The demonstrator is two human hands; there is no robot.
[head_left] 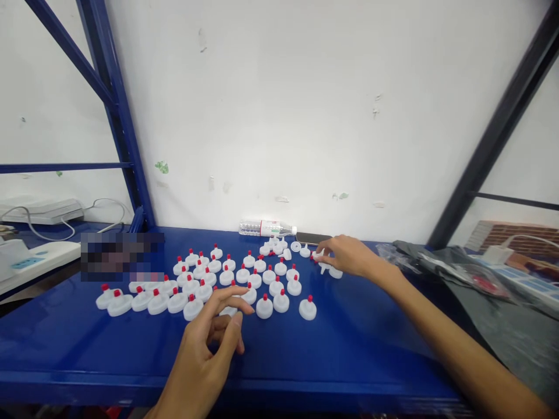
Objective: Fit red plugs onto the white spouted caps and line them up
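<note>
Several round white caps with red tips (308,308) stand upright in loose rows on the blue table (349,331). My left hand (216,337) hovers over the front of the table with its fingers curled and apart, holding nothing. Just behind its fingers is a white piece (227,312), partly covered. At the back right, my right hand (338,255) reaches down among loose white caps without tips (304,251) and small red tips. Its fingers are bent together at these parts; what they hold, if anything, is too small to make out.
A clear plastic bottle (267,228) lies against the wall beside a dark phone (313,238). Grey plastic bags (493,297) and a power strip (524,273) are at the right. Blue metal posts (117,116) rise at the left, near another white power strip (41,259).
</note>
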